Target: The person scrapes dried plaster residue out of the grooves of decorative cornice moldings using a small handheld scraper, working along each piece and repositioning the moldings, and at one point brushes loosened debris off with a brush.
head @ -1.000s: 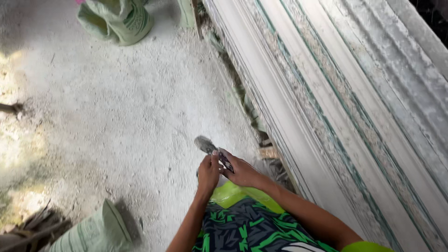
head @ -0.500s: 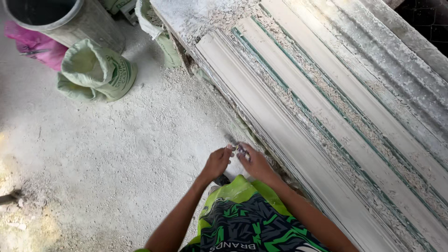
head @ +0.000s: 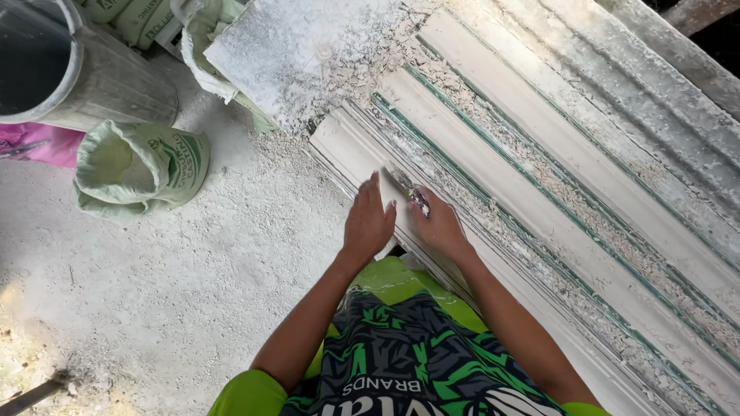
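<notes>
My left hand (head: 368, 222) lies flat with fingers together on the near end of a long white plaster moulding strip (head: 339, 146). My right hand (head: 439, 225) grips a small scraper (head: 407, 189) with a dusty metal blade, its tip resting on the same strip just right of my left hand. Several more white mouldings (head: 555, 154) lie side by side on the bench, with green edges and crumbs of plaster between them.
A green sack (head: 139, 166) lies open on the dusty floor at left, beside a grey bucket (head: 69, 77) and a pink cloth (head: 38, 142). A plaster-covered board (head: 301, 46) rests at the top. A dark rod (head: 31, 394) lies at bottom left.
My view has shifted toward the end of the mouldings. Both hands have moved up onto the near strip, the left hand now laid flat and the scraper set on the strip.
</notes>
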